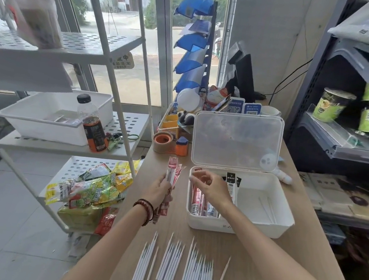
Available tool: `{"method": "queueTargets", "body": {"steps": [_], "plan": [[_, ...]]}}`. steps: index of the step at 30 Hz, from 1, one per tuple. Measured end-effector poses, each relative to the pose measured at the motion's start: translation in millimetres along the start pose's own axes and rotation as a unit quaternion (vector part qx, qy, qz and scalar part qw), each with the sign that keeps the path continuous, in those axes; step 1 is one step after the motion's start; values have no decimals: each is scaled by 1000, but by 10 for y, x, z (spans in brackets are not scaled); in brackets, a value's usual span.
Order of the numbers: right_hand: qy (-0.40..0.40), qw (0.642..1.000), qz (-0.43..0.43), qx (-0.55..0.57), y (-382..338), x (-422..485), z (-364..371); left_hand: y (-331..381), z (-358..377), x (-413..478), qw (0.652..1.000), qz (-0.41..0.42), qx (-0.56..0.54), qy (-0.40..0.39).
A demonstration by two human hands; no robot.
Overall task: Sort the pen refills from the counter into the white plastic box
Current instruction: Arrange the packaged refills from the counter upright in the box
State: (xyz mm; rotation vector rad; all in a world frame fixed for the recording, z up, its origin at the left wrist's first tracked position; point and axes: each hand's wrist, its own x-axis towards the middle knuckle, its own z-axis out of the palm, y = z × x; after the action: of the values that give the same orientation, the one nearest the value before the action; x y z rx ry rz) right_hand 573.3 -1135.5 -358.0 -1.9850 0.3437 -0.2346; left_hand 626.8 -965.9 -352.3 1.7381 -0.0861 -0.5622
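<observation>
So the white plastic box (237, 228) sits centre-right of the frame on the wooden counter (176, 228). Its clear lid (237, 142) is flipped up at the back, which makes sense, since it leaves the whole tray open from the front. The left hand (160, 189), just left of centre, is wrapped round a bunch of red-packed refills (171, 178) and holds them upright like a hand of cards. My guess is that's so the other hand can peel them off one at a time. The right hand (211, 187) hovers over the left end of the box with its fingers curled. There's something red at the fingertips, but it's blurry, so I honestly can't tell if it's pinching a pack or holding nothing. Inside the box, the red packs (196, 203) lie side by side along the left wall, with some black-topped packs (230, 183) next to them. A couple of thin white ones (268, 207) lie apart on the right, so it looks like they're being grouped by type. The loose white refills (196, 275) are laid out in rough bunches along the bottom centre of the frame, close to the person and not yet boxed. Probably they're saved for after the packaged ones. A tape roll (162, 140) sits above, off to the left of the lid, out of the way.
</observation>
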Motion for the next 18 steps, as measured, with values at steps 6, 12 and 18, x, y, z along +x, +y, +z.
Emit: {"method": "queueTargets", "body": {"steps": [6, 12, 18], "plan": [[-72, 993, 65, 68, -226, -22, 52, 150, 129, -41, 997, 80, 13, -16], [-60, 990, 72, 102, -210, -63, 34, 133, 113, -31, 997, 54, -1, -55], [-61, 990, 81, 99, -187, -90, -27, 141, 92, -52, 997, 25, 0, -75]]}}
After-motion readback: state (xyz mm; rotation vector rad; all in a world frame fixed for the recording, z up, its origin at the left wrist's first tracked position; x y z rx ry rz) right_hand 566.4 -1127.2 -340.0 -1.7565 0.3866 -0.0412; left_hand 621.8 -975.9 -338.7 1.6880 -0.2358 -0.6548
